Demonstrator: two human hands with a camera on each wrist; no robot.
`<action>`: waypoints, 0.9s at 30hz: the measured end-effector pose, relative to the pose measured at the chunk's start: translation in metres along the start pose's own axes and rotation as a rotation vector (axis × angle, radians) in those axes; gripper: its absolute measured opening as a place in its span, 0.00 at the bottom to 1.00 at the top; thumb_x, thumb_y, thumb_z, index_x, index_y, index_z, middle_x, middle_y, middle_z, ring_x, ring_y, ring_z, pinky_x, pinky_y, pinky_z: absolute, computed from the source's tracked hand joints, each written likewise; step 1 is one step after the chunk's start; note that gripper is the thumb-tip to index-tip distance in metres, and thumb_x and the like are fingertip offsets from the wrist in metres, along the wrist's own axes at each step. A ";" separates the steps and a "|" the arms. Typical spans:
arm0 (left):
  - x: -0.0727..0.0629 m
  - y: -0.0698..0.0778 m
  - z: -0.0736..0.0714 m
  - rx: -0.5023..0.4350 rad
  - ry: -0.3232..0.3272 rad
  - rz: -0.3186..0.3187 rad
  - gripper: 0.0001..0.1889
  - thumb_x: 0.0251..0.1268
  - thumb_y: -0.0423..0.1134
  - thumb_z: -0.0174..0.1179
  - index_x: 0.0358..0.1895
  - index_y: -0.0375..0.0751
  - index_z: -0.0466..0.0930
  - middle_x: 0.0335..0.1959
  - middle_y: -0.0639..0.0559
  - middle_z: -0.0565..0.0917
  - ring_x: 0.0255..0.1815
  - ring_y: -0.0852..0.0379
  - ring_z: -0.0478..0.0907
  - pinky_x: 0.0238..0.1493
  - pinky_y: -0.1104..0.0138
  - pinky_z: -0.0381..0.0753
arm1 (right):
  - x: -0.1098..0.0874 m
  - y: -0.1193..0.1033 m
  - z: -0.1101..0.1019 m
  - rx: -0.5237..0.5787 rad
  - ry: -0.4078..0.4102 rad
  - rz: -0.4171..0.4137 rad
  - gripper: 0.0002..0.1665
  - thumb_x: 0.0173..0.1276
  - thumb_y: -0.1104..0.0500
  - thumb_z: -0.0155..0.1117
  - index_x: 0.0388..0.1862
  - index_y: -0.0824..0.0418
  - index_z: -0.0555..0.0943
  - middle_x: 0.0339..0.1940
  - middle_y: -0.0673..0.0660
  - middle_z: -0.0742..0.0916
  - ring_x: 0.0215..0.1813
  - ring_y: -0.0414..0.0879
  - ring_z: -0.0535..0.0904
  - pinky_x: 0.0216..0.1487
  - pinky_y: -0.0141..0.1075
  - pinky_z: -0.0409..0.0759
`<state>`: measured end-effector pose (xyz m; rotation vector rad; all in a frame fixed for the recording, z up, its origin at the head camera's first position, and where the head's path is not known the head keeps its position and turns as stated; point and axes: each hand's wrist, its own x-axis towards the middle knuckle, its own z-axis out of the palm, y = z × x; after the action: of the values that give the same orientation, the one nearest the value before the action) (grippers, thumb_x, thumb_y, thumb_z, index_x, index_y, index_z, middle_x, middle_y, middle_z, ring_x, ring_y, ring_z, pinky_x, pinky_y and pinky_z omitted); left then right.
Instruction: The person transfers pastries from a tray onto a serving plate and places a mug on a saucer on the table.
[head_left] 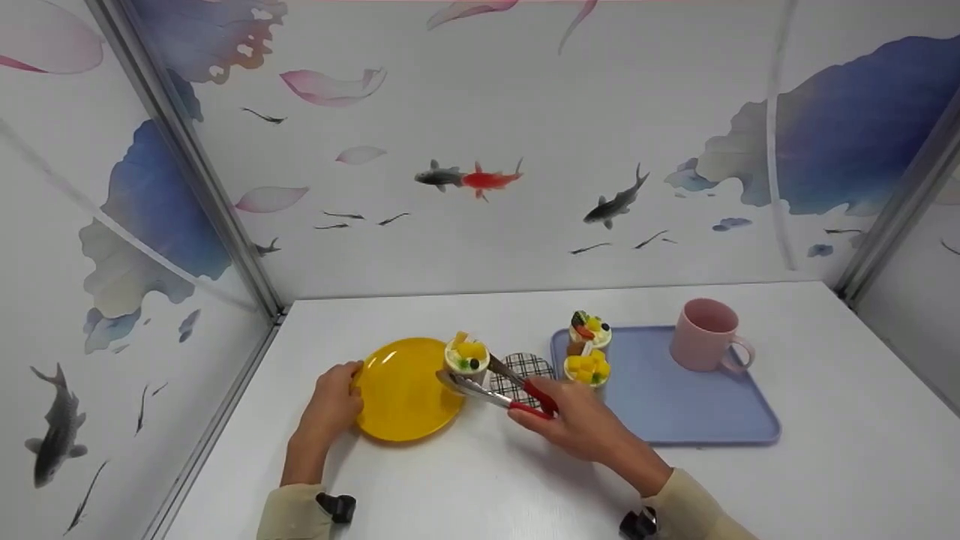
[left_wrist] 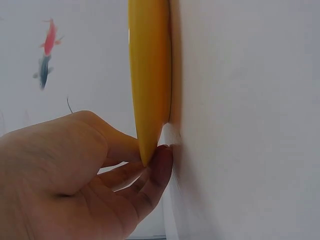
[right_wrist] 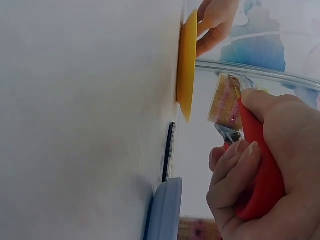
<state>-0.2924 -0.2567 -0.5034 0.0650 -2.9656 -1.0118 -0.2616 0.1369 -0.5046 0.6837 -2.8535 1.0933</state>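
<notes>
On the left of the table, a yellow plate (head_left: 405, 394) has its rim between the thumb and fingers of my left hand (head_left: 331, 401). In the left wrist view the thumb lies over the rim (left_wrist: 146, 145) and fingertips sit under it. My right hand (head_left: 576, 421) grips metal tongs with red handles (right_wrist: 257, 165). Their tips hold a small fruit-topped dessert cup (head_left: 466, 355) above the table, near the plate's right edge. Layers show through the cup's side (right_wrist: 226, 102) in the right wrist view.
A checked round coaster (head_left: 527, 366) lies between the plate and a blue tray (head_left: 690, 420). At the tray's left end stand two more fruit-topped dessert cups, one behind (head_left: 592, 328) and one in front (head_left: 587, 369). A pink mug (head_left: 701, 341) stands at its back right. Printed walls border the table.
</notes>
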 end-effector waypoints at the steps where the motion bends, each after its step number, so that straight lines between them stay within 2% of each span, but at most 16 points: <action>1: 0.000 0.000 0.000 0.000 -0.001 -0.001 0.28 0.76 0.21 0.54 0.78 0.25 0.69 0.72 0.29 0.78 0.75 0.33 0.75 0.81 0.40 0.71 | 0.001 0.000 0.001 -0.001 -0.003 0.002 0.38 0.72 0.28 0.68 0.64 0.55 0.86 0.30 0.44 0.82 0.32 0.41 0.76 0.27 0.27 0.74; 10: 0.000 0.000 0.000 0.000 -0.003 0.000 0.28 0.78 0.22 0.54 0.78 0.25 0.68 0.71 0.29 0.79 0.74 0.34 0.77 0.81 0.40 0.72 | 0.007 -0.001 0.008 0.008 -0.018 -0.036 0.35 0.72 0.29 0.69 0.60 0.56 0.87 0.30 0.43 0.83 0.32 0.40 0.76 0.27 0.27 0.73; 15: 0.000 0.001 0.000 -0.006 -0.009 -0.008 0.28 0.78 0.23 0.54 0.79 0.26 0.68 0.72 0.30 0.78 0.74 0.35 0.76 0.81 0.40 0.71 | 0.011 -0.003 0.012 -0.009 -0.044 -0.027 0.33 0.72 0.28 0.69 0.56 0.53 0.87 0.26 0.44 0.81 0.29 0.39 0.75 0.26 0.27 0.70; 20: 0.000 0.001 -0.002 0.011 -0.002 0.002 0.27 0.79 0.23 0.54 0.78 0.26 0.69 0.72 0.30 0.78 0.75 0.34 0.75 0.82 0.40 0.71 | 0.016 -0.006 0.017 -0.019 -0.063 -0.029 0.33 0.72 0.28 0.68 0.56 0.53 0.87 0.28 0.43 0.82 0.31 0.39 0.76 0.27 0.27 0.72; 27: 0.000 0.001 -0.001 0.005 -0.006 0.001 0.27 0.79 0.24 0.53 0.79 0.26 0.68 0.72 0.30 0.79 0.74 0.35 0.76 0.82 0.40 0.70 | 0.019 -0.008 0.023 -0.022 -0.063 -0.069 0.25 0.74 0.32 0.69 0.48 0.51 0.86 0.26 0.43 0.81 0.29 0.38 0.74 0.26 0.27 0.68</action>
<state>-0.2927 -0.2569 -0.5022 0.0608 -2.9731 -1.0067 -0.2727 0.1093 -0.5139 0.8226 -2.8654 1.0487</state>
